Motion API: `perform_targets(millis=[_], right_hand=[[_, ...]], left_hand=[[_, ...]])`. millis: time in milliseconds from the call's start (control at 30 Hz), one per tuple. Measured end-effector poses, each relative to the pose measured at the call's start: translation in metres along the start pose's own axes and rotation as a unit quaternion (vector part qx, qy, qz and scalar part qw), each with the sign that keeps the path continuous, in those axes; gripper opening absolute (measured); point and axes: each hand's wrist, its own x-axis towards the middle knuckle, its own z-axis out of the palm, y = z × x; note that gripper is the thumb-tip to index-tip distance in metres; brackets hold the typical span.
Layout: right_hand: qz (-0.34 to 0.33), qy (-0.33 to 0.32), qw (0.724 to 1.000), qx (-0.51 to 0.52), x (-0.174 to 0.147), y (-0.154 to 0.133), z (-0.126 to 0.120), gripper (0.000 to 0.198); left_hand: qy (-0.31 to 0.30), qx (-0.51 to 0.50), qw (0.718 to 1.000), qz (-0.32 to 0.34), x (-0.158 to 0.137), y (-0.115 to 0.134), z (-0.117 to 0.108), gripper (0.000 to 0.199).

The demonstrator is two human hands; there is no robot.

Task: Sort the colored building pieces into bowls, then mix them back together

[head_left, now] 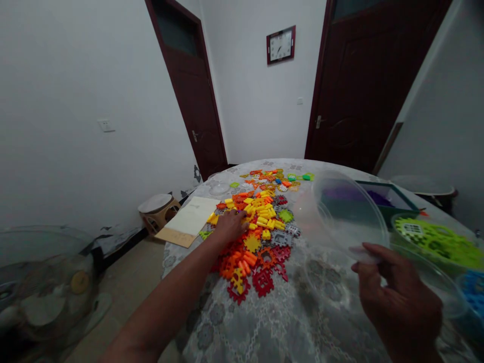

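My left hand (pixel 231 227) reaches into a heap of plastic building pieces (pixel 252 243), its fingers bent down among small yellow pieces (pixel 264 207). Its fingertips are partly hidden, so what they grip cannot be made out. Orange, red, grey and green gear-edged pieces surround it. On the right, my right hand (pixel 397 292) pinches the rim of a translucent plastic tub (pixel 348 217) between thumb and fingers. The tub is tipped on its side, with its round mouth facing me.
A white sheet on brown board (pixel 194 216) lies left of the heap. More pieces (pixel 272 176) spread toward the far edge. At right stand a green-rimmed box (pixel 389 189) with purple contents and a tub of lime-green pieces (pixel 438 239). A stool (pixel 157 204) is beyond the table's left edge.
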Motion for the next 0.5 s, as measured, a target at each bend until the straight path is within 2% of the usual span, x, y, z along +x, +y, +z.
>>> perform_targets(millis=[133, 233, 367, 500], right_hand=[[0.006, -0.006, 1.000, -0.017, -0.001, 0.001, 0.003, 0.038], [0.007, -0.009, 1.000, -0.013, -0.001, 0.004, 0.004, 0.038], [0.010, -0.023, 1.000, -0.005, -0.002, 0.006, 0.004, 0.038], [-0.005, -0.022, 1.000, -0.010, 0.000, 0.006, 0.004, 0.037]], left_hand=[[-0.012, -0.001, 1.000, -0.024, 0.023, 0.003, -0.001, 0.052], [-0.021, 0.003, 0.998, -0.064, 0.029, 0.003, -0.001, 0.059], [-0.030, 0.005, 0.995, -0.098, 0.018, 0.004, 0.002, 0.069], [-0.016, 0.011, 0.992, -0.122, 0.000, 0.004, 0.007, 0.075]])
